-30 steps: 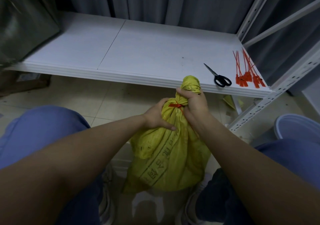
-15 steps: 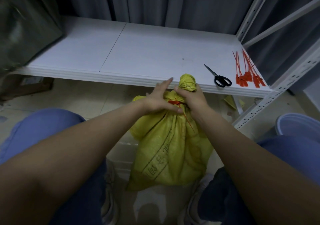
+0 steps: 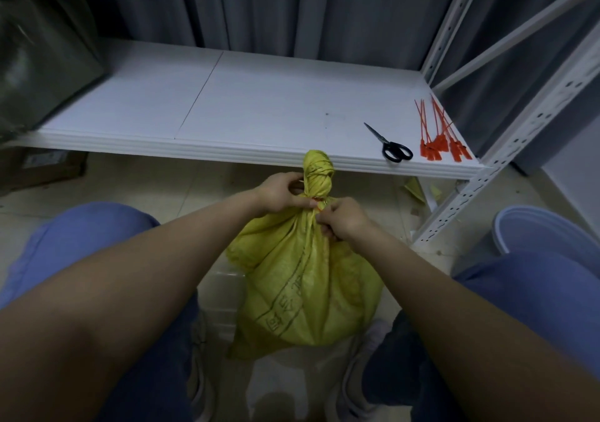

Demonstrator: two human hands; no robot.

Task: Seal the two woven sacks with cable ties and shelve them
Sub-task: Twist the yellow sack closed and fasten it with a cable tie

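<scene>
left hand (image 3: 282,194): the gathered neck of the sack is now gripped just under its bunched top, fingers curled round it; a second ago this hand was laid lower, on the sack's shoulder.
woven sack (image 3: 308,285): the yellow sack is held upright on the floor between the knees, in front of the shelf (image 3: 259,103) and not yet on it.
cable tie (image 3: 317,201): a red band is seen looped round the neck, between the two hands.
right hand (image 3: 342,223): the neck has been let go; the fingers are now pinched just below and right of the tie, apparently on its tail, which is mostly hidden.
meaning: the tie is judged to be drawn tight; sealing is nearly done and shelving is still owed.
count: one sack seen, the second out of view; one tie fitted; one pair of scissors (image 3: 391,147); one bundle of spare ties (image 3: 438,142), too overlapped to be counted; one bucket (image 3: 545,230).
</scene>
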